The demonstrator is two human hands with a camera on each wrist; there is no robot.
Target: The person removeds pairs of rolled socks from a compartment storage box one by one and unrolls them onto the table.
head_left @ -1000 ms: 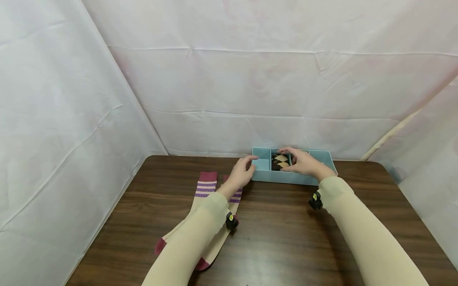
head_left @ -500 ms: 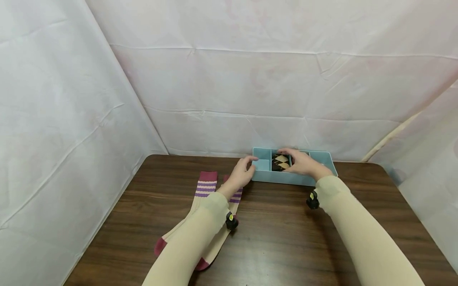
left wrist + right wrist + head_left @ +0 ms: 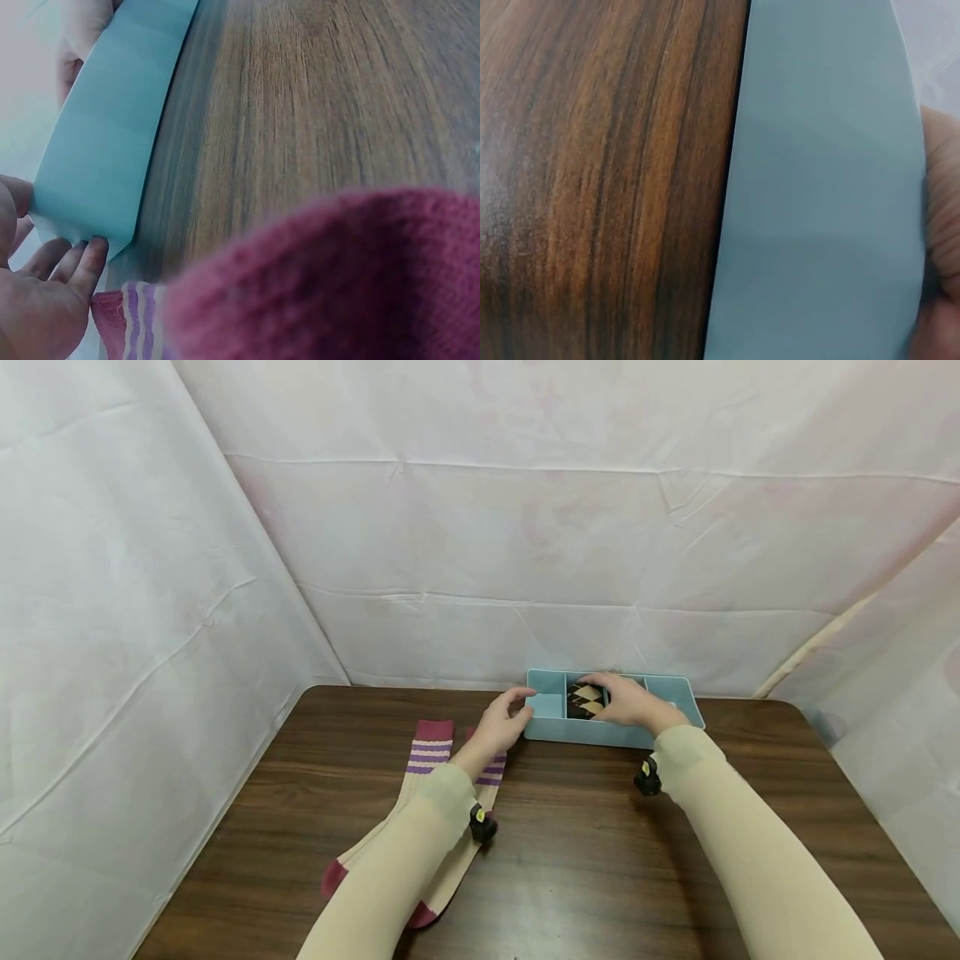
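Note:
A light blue divided box stands on the table by the back wall. In its second compartment from the left sits a folded dark argyle sock with beige diamonds. My right hand reaches into the box from above, index finger and thumb curved round the sock. Its fingertips are partly hidden by the front wall and by the hand itself. At the box's left end, my left hand rests its fingertips against the outer wall. The left wrist view shows those fingers at the end wall.
Two cream socks with purple stripes and maroon cuffs, toes and heels lie flat on the wooden table, partly under my left forearm. White cloth hangs close behind the box. Something white shows in the box's right part.
My right hand has shifted slightly left, its fingers and thumb drawn in a little over the argyle sock. The left hand stays at the box's end, and the cream socks lie as before.

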